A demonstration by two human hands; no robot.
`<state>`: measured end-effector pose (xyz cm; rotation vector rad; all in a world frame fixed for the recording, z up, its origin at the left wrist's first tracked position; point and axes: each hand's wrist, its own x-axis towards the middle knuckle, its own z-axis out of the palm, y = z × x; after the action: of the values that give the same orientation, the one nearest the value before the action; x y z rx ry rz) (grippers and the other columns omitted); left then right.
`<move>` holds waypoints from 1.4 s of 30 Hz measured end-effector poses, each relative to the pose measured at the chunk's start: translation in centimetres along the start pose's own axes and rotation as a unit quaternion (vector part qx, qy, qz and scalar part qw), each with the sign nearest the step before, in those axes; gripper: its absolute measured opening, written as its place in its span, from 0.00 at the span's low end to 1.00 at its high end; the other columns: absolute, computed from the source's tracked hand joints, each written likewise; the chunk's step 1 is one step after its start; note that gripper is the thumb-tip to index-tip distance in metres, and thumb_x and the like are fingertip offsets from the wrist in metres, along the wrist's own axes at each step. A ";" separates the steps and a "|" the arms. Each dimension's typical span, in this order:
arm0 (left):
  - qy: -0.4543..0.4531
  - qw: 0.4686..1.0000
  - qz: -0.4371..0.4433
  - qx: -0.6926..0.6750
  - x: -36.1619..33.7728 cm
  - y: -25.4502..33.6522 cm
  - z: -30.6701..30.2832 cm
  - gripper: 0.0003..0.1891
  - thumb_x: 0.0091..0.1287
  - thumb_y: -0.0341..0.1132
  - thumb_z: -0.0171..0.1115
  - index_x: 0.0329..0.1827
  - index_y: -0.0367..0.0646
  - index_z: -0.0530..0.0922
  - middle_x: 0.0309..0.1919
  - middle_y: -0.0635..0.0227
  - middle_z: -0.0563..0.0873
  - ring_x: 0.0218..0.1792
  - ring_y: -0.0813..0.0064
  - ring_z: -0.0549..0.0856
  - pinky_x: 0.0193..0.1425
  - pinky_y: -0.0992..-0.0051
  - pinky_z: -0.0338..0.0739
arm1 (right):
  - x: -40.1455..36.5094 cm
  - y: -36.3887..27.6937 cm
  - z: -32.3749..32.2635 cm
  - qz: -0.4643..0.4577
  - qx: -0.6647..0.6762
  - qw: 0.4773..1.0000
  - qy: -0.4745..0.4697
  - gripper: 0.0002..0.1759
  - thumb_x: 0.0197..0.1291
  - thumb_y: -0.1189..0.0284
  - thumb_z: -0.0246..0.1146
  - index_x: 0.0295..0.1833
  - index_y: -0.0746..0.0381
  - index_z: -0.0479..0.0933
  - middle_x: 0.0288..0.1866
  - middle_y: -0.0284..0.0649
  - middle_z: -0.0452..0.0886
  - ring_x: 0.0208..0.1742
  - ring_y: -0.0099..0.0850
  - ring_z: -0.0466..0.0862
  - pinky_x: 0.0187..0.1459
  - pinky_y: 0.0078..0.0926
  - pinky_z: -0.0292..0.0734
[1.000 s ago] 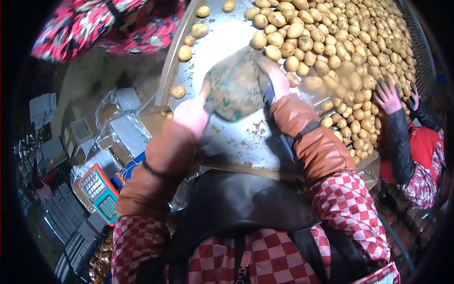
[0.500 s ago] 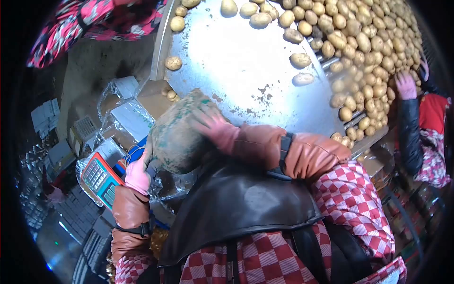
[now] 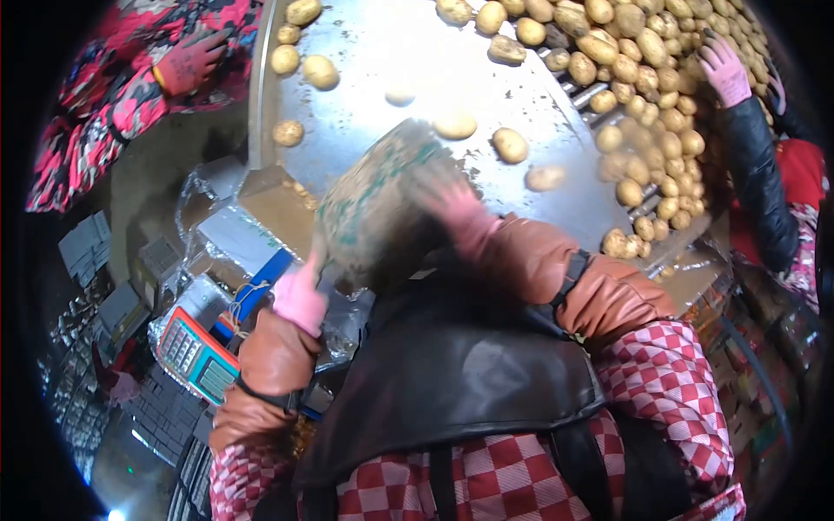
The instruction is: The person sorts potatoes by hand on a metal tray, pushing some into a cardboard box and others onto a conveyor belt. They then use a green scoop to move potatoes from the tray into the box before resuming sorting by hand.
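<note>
A brown burlap sack with green print (image 3: 373,200) stands tilted between my hands at the near edge of a metal sorting table (image 3: 382,87). My left hand (image 3: 301,300), in a pink glove, is closed at the sack's left edge. My right hand (image 3: 453,201), also gloved in pink, lies across the sack's right side with fingers stretched out and blurred by motion. Potatoes lie on the metal just beyond the sack, among them one potato (image 3: 510,145) near my right hand. What the sack holds is hidden.
A heap of potatoes (image 3: 647,78) rests on rollers at the right, where a co-worker's pink glove (image 3: 725,71) reaches in. Another person's gloved hand (image 3: 193,61) is at the upper left. An orange-framed scale display (image 3: 198,356) stands by my left forearm, near an open cardboard box (image 3: 282,208).
The sack and both my hands have moved up and right in view. Several potatoes on the metal table have shifted, and the person at the upper left now shows a gloved hand.
</note>
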<state>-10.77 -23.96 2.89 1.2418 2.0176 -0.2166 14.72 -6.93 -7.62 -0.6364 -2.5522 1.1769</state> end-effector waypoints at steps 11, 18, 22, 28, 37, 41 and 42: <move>0.046 0.994 0.095 -0.032 6.6 10.6 -2.1 0.32 0.68 0.36 0.60 0.76 0.59 0.66 0.40 0.44 0.86 0.44 0.42 0.85 0.48 0.55 0.79 | -2.5 6.7 -7.8 0.051 -0.124 0.990 0.043 0.47 0.48 0.73 0.65 0.77 0.57 0.60 0.78 0.52 0.61 0.77 0.56 0.62 0.76 0.52 0.57; -0.004 1.000 0.021 -0.020 -2.8 -0.3 -5.9 0.35 0.69 0.34 0.64 0.79 0.52 0.62 0.46 0.46 0.87 0.49 0.50 0.88 0.54 0.63 0.79 | -0.3 -4.5 3.9 0.036 -0.022 0.997 -0.064 0.53 0.48 0.76 0.65 0.81 0.56 0.50 0.83 0.54 0.48 0.81 0.60 0.52 0.76 0.56 0.56; 0.013 0.996 0.038 -0.075 -3.0 -7.3 -7.9 0.35 0.70 0.38 0.63 0.80 0.56 0.61 0.35 0.48 0.87 0.38 0.46 0.87 0.42 0.58 0.79 | 2.3 -6.8 5.2 -0.009 0.126 0.991 -0.053 0.55 0.47 0.74 0.67 0.82 0.57 0.48 0.82 0.54 0.49 0.80 0.60 0.52 0.77 0.56 0.54; 0.016 0.983 -0.003 -0.185 -2.3 -6.9 -5.6 0.20 0.73 0.46 0.64 0.52 0.33 0.82 0.38 0.68 0.85 0.39 0.76 0.85 0.40 0.72 0.81 | -1.4 -6.0 2.5 0.012 0.055 0.997 -0.057 0.54 0.59 0.52 0.67 0.82 0.60 0.47 0.81 0.61 0.46 0.82 0.61 0.47 0.79 0.49 0.53; 0.079 0.976 0.187 0.072 2.2 14.1 0.5 0.32 0.67 0.37 0.63 0.76 0.50 0.66 0.30 0.49 0.85 0.34 0.46 0.86 0.41 0.57 0.80 | -10.4 5.3 -10.0 0.049 0.005 0.999 0.018 0.59 0.49 0.46 0.73 0.81 0.55 0.52 0.82 0.57 0.49 0.82 0.62 0.47 0.79 0.51 0.50; 0.090 0.986 0.139 0.007 2.0 18.0 1.2 0.31 0.69 0.40 0.64 0.76 0.55 0.67 0.32 0.44 0.84 0.35 0.43 0.85 0.41 0.57 0.80 | -10.6 5.9 -14.2 0.048 -0.040 0.998 -0.004 0.56 0.47 0.57 0.77 0.80 0.54 0.56 0.81 0.54 0.54 0.80 0.58 0.54 0.79 0.50 0.54; 0.106 0.982 0.156 -0.015 2.4 16.8 1.7 0.29 0.71 0.42 0.59 0.76 0.59 0.66 0.31 0.46 0.84 0.36 0.44 0.85 0.43 0.55 0.79 | -10.2 4.9 -14.4 0.062 -0.030 0.998 0.004 0.55 0.46 0.61 0.77 0.80 0.53 0.57 0.81 0.53 0.56 0.80 0.57 0.56 0.78 0.49 0.55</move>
<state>3.35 -14.49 3.88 1.5955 1.9553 0.1021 30.81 0.36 -2.70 -0.8229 -2.5827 1.1364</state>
